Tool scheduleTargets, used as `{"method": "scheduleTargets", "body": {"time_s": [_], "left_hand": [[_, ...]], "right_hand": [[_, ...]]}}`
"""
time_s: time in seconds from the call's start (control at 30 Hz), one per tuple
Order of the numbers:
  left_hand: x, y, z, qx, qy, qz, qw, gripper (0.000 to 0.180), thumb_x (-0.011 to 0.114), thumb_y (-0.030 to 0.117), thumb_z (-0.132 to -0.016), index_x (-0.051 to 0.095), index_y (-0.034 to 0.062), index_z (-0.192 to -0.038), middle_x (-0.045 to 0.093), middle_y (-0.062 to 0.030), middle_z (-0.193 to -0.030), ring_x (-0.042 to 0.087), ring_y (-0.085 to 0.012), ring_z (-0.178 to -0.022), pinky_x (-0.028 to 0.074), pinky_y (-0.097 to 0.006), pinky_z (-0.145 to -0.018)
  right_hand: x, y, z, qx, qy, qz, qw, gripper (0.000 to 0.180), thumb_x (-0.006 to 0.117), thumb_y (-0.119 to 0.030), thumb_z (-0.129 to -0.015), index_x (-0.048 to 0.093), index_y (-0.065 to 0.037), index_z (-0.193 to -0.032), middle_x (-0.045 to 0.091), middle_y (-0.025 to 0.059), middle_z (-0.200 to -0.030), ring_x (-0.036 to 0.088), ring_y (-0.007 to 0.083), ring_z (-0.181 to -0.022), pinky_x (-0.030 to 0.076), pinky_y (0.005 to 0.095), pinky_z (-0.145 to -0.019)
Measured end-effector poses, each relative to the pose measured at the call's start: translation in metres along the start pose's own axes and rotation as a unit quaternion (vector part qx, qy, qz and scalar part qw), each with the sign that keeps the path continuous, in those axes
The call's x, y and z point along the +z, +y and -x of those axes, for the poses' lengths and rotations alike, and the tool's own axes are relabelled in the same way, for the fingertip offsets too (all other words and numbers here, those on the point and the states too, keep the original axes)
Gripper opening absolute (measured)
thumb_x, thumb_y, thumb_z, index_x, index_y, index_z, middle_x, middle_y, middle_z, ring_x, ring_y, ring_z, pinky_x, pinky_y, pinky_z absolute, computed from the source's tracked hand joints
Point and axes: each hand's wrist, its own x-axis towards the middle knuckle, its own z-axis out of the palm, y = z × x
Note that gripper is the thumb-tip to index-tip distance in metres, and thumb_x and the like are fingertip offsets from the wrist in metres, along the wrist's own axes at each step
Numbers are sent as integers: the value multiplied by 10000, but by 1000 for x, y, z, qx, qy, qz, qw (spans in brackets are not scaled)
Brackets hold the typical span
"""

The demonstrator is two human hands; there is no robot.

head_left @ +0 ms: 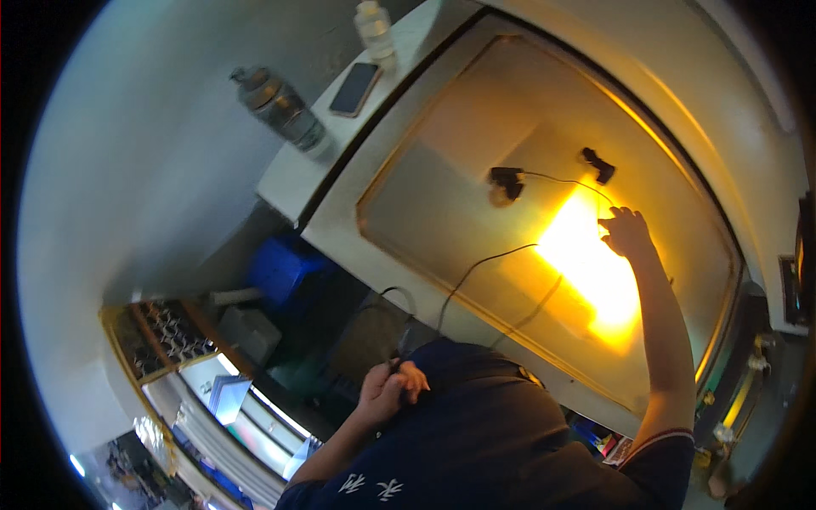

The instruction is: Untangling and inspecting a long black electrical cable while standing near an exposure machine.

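Note:
My right hand (627,231) reaches over the table beside a very bright yellow-white glow, its fingers curled. A thin dark cord (561,178) runs from a small black clip-like device (507,180) to those fingers. Glare hides what lies between them. Beyond the glow rests another small black piece (599,166). Down at the left, next to my dark shirt, my left hand (391,393) is closed round something dark and narrow that I cannot make out. A black cable (476,265) crosses the near table edge into the glow.
The table (442,144) has a raised rim. On a pale ledge at far left stand a grey bottle (285,110), a phone (355,89) and a clear bottle (374,32). Below are a blue bin (285,268) and a rack with shelves (174,340).

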Motion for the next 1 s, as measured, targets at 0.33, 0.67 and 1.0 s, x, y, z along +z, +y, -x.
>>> {"method": "scheduleTargets", "body": {"time_s": [0.33, 0.67, 1.0], "left_hand": [[-2, -2, -5, -120, -53, -73, 989, 329, 466, 367, -990, 530, 67, -870, 493, 15, -714, 449, -82, -612, 360, -244, -548], [-19, -9, 12, -55, -17, -41, 998, 304, 601, 321, -913, 558, 41, -802, 489, 36, -627, 408, -51, -500, 296, -217, -456], [-11, -9, 7, -106, 6, -61, 992, 316, 620, 330, -873, 578, 24, -806, 506, 15, -637, 448, -71, -526, 324, -226, -477]], "right_hand": [[-51, -126, 7, -77, 291, -332, 894, 588, 703, -275, -809, 502, -168, -1351, 530, 115, -1310, 548, 297, -1135, 451, 438, -942], [-2, -72, -73, 123, 112, -281, 945, 847, 685, -440, -796, 258, -202, -1487, 657, 142, -1011, 668, 316, -846, 533, 439, -674], [23, -73, -136, 37, 100, -293, 950, 324, 559, -426, -916, 518, -157, -1093, 672, 167, -851, 660, 378, -820, 522, 469, -701]]}}
